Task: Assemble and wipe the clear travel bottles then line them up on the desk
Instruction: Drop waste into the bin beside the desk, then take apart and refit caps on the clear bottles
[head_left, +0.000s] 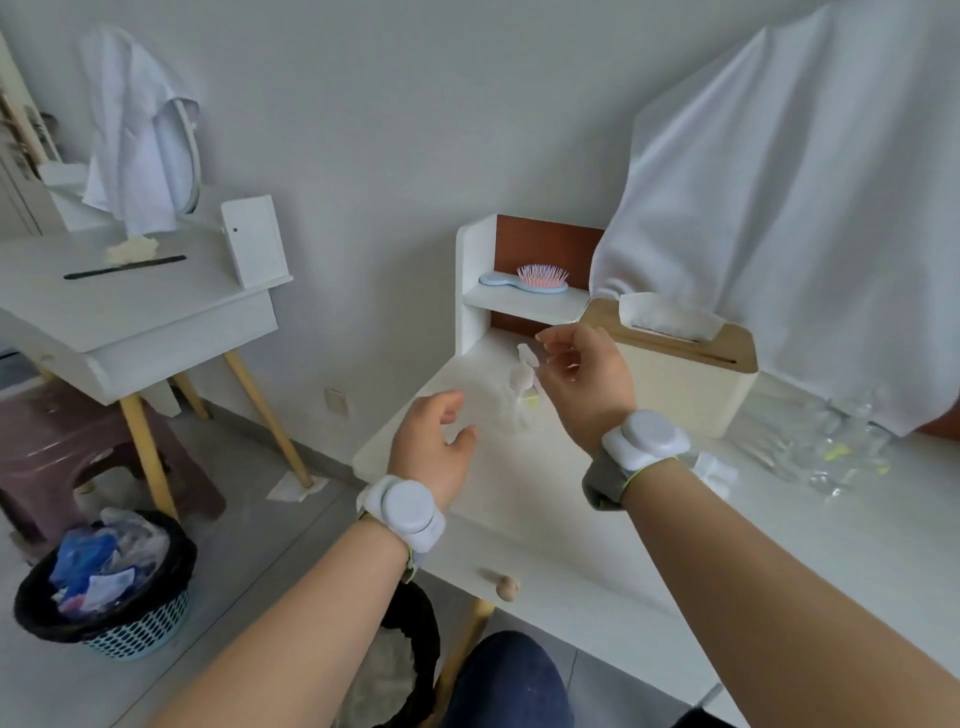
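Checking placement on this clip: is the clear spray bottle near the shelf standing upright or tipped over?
Upright. The clear spray bottle stands on the desk, nozzle on top, between the left hand and right hand; neither visibly grips it.

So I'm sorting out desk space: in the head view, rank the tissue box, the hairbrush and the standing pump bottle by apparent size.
1. Tissue box, clearly largest.
2. Hairbrush.
3. Pump bottle.
The last two look alike; the clear bottle's outline is faint, so their order is unsure.
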